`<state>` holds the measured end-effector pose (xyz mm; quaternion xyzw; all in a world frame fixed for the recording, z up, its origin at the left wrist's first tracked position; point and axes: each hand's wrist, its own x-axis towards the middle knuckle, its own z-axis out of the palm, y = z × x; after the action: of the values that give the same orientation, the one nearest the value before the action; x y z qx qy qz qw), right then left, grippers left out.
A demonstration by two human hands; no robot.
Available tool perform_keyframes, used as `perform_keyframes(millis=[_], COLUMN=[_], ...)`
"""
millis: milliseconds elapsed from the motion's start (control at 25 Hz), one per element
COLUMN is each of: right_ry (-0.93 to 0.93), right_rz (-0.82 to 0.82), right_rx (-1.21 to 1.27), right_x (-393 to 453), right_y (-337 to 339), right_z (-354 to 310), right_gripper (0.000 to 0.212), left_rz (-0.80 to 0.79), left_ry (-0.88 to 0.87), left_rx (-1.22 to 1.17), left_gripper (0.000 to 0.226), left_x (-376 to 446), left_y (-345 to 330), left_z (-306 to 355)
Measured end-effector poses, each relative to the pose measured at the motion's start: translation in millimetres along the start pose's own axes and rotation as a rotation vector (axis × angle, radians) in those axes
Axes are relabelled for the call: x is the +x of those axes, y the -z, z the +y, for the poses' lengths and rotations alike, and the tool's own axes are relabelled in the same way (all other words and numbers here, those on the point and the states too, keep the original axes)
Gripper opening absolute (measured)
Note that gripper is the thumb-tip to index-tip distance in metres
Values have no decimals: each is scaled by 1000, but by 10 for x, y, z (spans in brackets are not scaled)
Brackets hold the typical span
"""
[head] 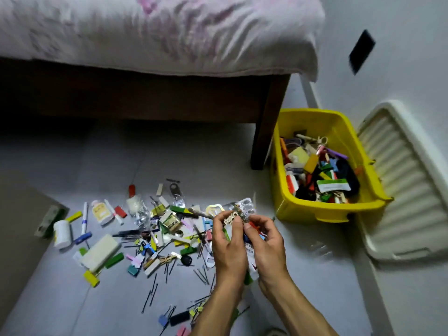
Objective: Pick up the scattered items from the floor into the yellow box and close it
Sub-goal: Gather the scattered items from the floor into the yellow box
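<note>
A bundle of small items (pixel 238 214) is pinched by both the left hand (pixel 226 241) and right hand (pixel 263 241); the yellow box (pixel 312 209) is found up-right, nearer the right hand

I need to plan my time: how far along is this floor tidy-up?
Partly done. The yellow box already holds many bits. Both hands, left hand and right hand, grip a bundle of small items. A big pile remains on the floor, and the lid is still off.
</note>
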<state>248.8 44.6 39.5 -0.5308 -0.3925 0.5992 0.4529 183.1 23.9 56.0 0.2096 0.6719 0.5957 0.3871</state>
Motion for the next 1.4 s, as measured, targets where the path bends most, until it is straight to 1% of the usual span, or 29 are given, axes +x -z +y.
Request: perform_keyframes(millis=[120,240,360,440,520,600,680,720,760,800,840,880,920,960,1040,1080,1120,1160,1200,1280,1360,1400], right_ry=[61,128,159,158,132,109,81,50,15,-15,-28,-12,41,127,290,327,325,296,248,124,10,-16], right_rz=[80,179,261,333,370,405,422,425,420,409,397,395,403,404,347,298,245,188,128,26,-33,-30], right_rx=[86,181,230,204,214,177,137,91,4,-128,-298,-495,-683,-820,-965,-1028,-1114,-1222,-1338,-1504,-1510,-1508], right_x=[225,649,1186,1532,1804,1996,2110,2150,2170,2171,2167,2152,2128,2101,2023,1971,1920,1886,1871,1903,1951,1940], right_y=[238,525,834,974,1056,1110,1171,1212,1258,1314,1379,1445,1499,1532,1519,1487,1460,1436,1432,1438,1423,1416], right_z=[-406,-806,-1083,-1137,-1094,-991,-902,-869,-855,-848,-831,-816,-809,-800,-748,-708,-652,-587,-522,-468,-508,-529], right_gripper=[17,21,20,18,16,14,13,14,13,12,12,13,15,18,31,39,48,56,61,66,65,64], left_rz=[-126,-242,-301,-333,-360,-353,-409,-471,-544,-602,-627,-624,-603,-580,-528,-480,-435,-422,-456,-602,-729,-760], left_ry=[-74,-139,-189,-165,-125,-80,15,62,64,5,-95,-218,-340,-449,-625,-699,-750,-763,-750,-717,-656,-656], left_rx=[-8,5,10,12,26,91,172,243,361,509,648,755,822,849,900,971,1061,1154,1240,1394,1448,1437], left_gripper=[9,9,10,11,14,14,15,20,28,34,39,40,41,40,35,35,37,40,42,45,47,48], left_x=[18,169,413,619,795,943,1098,1173,1241,1296,1332,1335,1321,1313,1301,1302,1306,1321,1334,1378,1413,1408], left_y=[-453,-1048,-1704,-2055,-2280,-2412,-2447,-2434,-2405,-2360,-2308,-2258,-2224,-2194,-2102,-2036,-1955,-1865,-1781,-1672,-1636,-1618], left_z=[310,593,750,709,603,463,343,294,255,217,182,165,173,201,237,236,227,202,154,80,97,111])
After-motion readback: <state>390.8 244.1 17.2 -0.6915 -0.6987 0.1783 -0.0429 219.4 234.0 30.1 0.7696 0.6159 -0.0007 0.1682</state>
